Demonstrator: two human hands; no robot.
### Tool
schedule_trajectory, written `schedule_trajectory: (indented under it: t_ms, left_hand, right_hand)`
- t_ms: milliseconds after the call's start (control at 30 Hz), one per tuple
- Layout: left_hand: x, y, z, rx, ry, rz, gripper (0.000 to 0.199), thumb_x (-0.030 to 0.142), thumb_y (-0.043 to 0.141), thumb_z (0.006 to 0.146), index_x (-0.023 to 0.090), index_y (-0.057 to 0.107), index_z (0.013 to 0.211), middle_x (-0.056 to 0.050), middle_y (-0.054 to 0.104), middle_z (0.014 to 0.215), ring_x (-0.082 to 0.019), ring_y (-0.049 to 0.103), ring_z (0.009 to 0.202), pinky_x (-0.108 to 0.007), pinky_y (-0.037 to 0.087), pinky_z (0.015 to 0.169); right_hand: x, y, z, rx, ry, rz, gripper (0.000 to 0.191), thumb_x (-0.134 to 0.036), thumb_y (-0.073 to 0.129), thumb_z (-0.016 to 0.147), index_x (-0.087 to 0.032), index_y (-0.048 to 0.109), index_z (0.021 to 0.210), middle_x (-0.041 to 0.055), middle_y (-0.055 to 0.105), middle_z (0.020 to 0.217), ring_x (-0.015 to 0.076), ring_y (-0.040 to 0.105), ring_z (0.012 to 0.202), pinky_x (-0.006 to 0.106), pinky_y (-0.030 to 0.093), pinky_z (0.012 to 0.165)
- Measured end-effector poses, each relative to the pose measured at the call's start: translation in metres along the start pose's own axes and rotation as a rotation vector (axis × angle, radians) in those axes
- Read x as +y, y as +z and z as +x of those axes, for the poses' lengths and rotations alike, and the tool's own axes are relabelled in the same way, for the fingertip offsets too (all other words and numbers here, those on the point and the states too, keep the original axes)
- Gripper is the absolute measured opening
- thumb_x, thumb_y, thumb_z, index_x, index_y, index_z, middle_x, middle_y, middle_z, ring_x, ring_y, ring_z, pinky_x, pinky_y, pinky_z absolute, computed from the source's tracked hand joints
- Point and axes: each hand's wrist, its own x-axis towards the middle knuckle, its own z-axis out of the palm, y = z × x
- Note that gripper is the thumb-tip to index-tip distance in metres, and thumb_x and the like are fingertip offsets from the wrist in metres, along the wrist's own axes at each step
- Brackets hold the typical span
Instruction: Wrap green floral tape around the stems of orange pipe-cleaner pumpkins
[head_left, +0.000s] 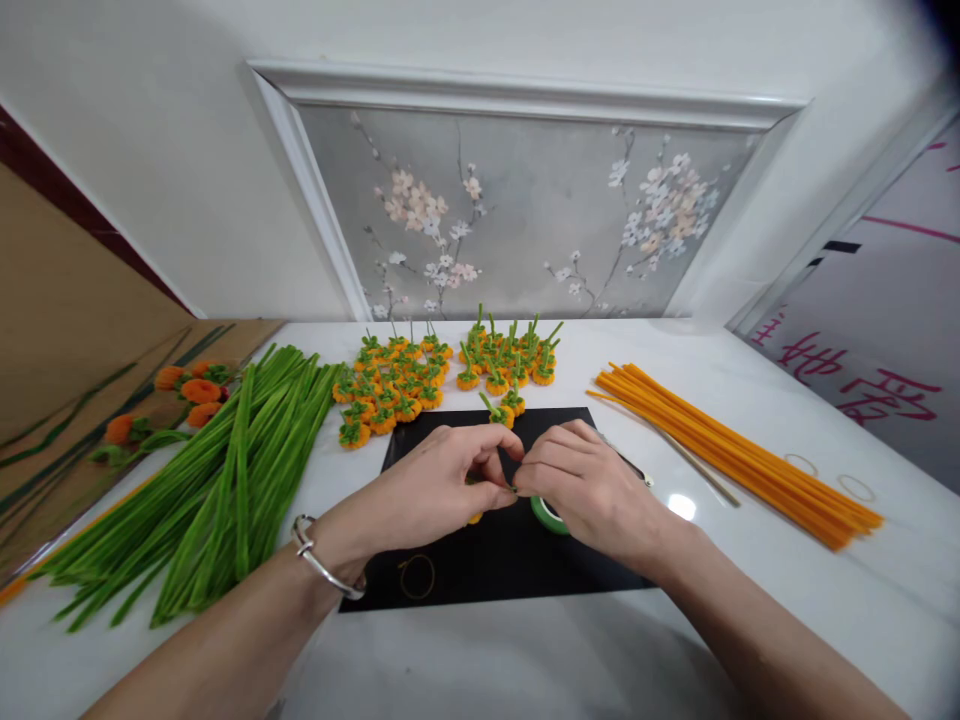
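Over a black mat (495,575), my left hand (442,480) and my right hand (581,475) meet with their fingertips together. Both are closed in a pinch around something small and mostly hidden. A bit of orange fuzz (475,518) peeks out below my left fingers; whether it is held or lies on the mat I cannot tell. Partly under my right hand lies a roll of green tape (550,516). Just beyond my fingers, at the mat's far edge, stand orange pipe-cleaner flowers (501,413) with green tops. A thin ring (417,577) rests on the mat near my left wrist.
Green pipe cleaners (240,470) are heaped at left, beside a brown board with orange flowers (202,390). Behind the mat stand two groups of small orange flowers (397,380). Orange pipe cleaners (735,450) lie at right near thin rings (856,487). A framed wall panel (525,210) rises behind.
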Motion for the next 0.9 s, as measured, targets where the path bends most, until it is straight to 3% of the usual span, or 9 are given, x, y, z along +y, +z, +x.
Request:
schedule_trajectory:
  t_ms: [300, 533, 700, 833, 900]
  left_hand:
    - [-0.001, -0.007, 0.003, -0.179, -0.062, -0.282, 0.026, 0.018, 0.058, 0.079, 0.017, 0.052, 0.104, 0.0, 0.068, 0.075, -0.013, 0.062, 0.072, -0.024, 0.046, 0.067]
    - [-0.003, -0.012, 0.002, -0.29, -0.075, -0.337, 0.023, 0.02, 0.053, 0.084, 0.018, 0.05, 0.107, -0.002, 0.069, 0.076, -0.017, 0.065, 0.082, -0.029, 0.048, 0.076]
    - [0.0, -0.009, 0.0, -0.209, -0.052, -0.293, 0.034, 0.021, 0.068, 0.072, 0.017, 0.054, 0.103, -0.004, 0.066, 0.093, -0.016, 0.062, 0.081, -0.028, 0.049, 0.072]
    - [0.001, -0.001, 0.0, -0.09, -0.052, -0.22, 0.032, 0.019, 0.068, 0.07, 0.018, 0.055, 0.099, 0.0, 0.066, 0.076, -0.014, 0.061, 0.071, -0.026, 0.048, 0.065]
    - [0.001, 0.001, 0.0, -0.092, -0.062, -0.25, 0.027, 0.017, 0.064, 0.072, 0.018, 0.055, 0.098, 0.001, 0.066, 0.072, -0.014, 0.062, 0.068, -0.026, 0.048, 0.063]
  right_hand:
    - [0.0, 0.0, 0.001, 0.025, -0.008, -0.009, 0.021, -0.009, 0.042, 0.094, -0.018, 0.058, 0.082, 0.001, 0.064, 0.078, 0.0142, 0.054, 0.08, 0.031, 0.032, 0.072]
    - [-0.004, -0.001, 0.003, 0.008, 0.001, -0.036, 0.021, -0.008, 0.044, 0.09, -0.017, 0.057, 0.076, 0.0018, 0.062, 0.075, 0.0146, 0.051, 0.076, 0.031, 0.031, 0.07]
    - [-0.006, 0.0, 0.003, -0.019, 0.022, -0.051, 0.022, -0.009, 0.043, 0.089, -0.017, 0.056, 0.072, 0.0011, 0.058, 0.069, 0.0142, 0.047, 0.07, 0.031, 0.028, 0.068]
    - [-0.007, 0.0, 0.003, -0.057, 0.039, -0.05, 0.024, -0.012, 0.043, 0.09, -0.017, 0.055, 0.07, 0.0006, 0.056, 0.067, 0.014, 0.046, 0.068, 0.031, 0.028, 0.068]
    - [-0.007, 0.0, 0.003, -0.079, 0.06, -0.033, 0.025, -0.013, 0.043, 0.091, -0.017, 0.054, 0.069, 0.0004, 0.056, 0.067, 0.0138, 0.046, 0.068, 0.031, 0.028, 0.068]
